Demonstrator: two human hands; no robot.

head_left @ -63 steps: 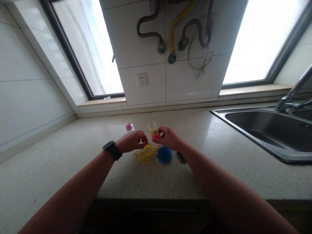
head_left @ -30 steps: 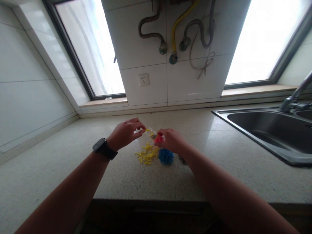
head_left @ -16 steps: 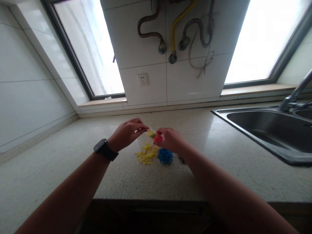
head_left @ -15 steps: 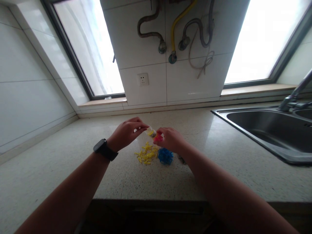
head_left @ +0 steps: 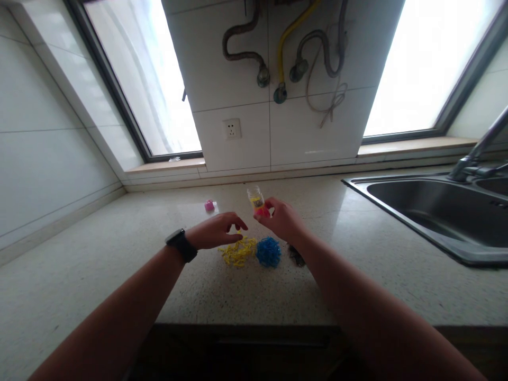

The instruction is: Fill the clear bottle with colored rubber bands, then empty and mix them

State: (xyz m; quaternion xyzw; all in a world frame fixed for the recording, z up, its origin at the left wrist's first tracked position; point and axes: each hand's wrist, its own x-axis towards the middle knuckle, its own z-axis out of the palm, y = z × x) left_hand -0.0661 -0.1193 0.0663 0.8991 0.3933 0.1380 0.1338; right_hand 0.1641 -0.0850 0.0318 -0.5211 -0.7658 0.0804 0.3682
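My right hand [head_left: 282, 216] is closed round the lower part of a small clear bottle [head_left: 255, 196]. Pink, dark and yellow bits show inside the bottle, and its top end is tilted slightly left. My left hand [head_left: 218, 230], with a black watch on the wrist, hovers at a pile of small yellow pieces [head_left: 238, 253]. Its thumb and fingers are apart, and I see nothing between them. Beside the yellow pile lies a heap of blue pieces [head_left: 269, 252]. Some dark pieces [head_left: 296, 256] are partly hidden by my right forearm.
A small pink object [head_left: 209, 205] sits behind my left hand on the speckled counter [head_left: 246, 296]. To the right is a steel sink [head_left: 416, 206] with a faucet [head_left: 464, 166]. Hoses and a wall socket [head_left: 232, 128] are on the tiled back wall.
My left hand has let go of the bottle's top end and come down to the yellow pieces. My right hand has turned the bottle more upright. The pink object has come into view.
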